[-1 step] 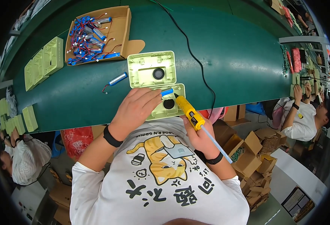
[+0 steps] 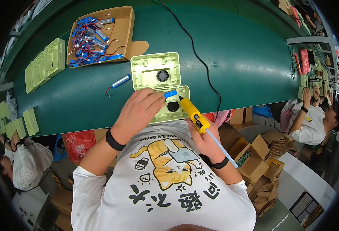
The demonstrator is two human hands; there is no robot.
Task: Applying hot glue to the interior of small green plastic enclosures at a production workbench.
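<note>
Head view: left fingers (image 2: 158, 101) apparently pinch a blue battery (image 2: 171, 94) at the near shell (image 2: 183, 91); right fingers (image 2: 194, 131) grip a glue gun (image 2: 195, 115); a second battery (image 2: 121, 81) lies unfitted at ten o'clock.

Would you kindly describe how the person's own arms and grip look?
White sleeves leave the forearms bare. A black wristband circles the left wrist, and a second black wristband the right. The left grip and right grip are both ungloved.
</note>
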